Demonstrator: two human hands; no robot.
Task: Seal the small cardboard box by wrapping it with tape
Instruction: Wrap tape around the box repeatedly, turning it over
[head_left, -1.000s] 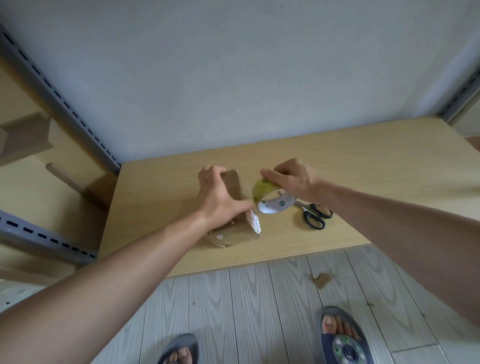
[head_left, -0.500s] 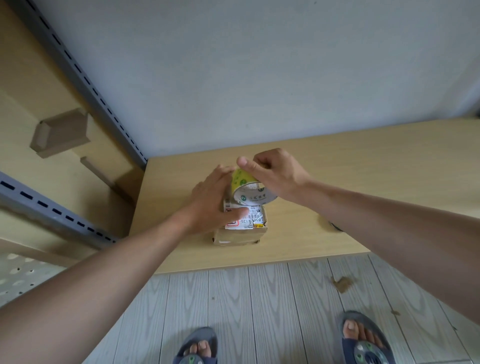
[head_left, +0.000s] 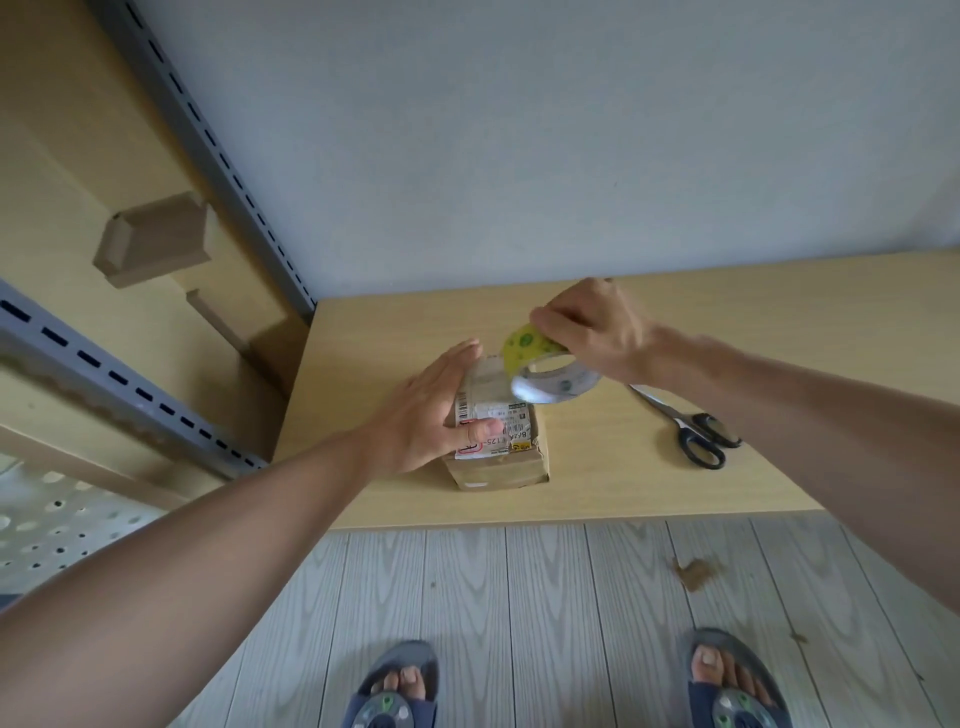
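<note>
Right grip (head_left: 592, 327) holds tape roll (head_left: 571, 385), above box (head_left: 498, 467)

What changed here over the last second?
The left hand turned the small cardboard box from tilted to label-up and now presses flat against its left side, thumb on the label. The right hand carried the tape roll from beside the box to above its far right corner. Unchanged: the right hand grips the roll; the scissors lie on the table.

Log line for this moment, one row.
left hand: flat on box | right hand: grips tape roll above box | scissors: idle on table
</note>
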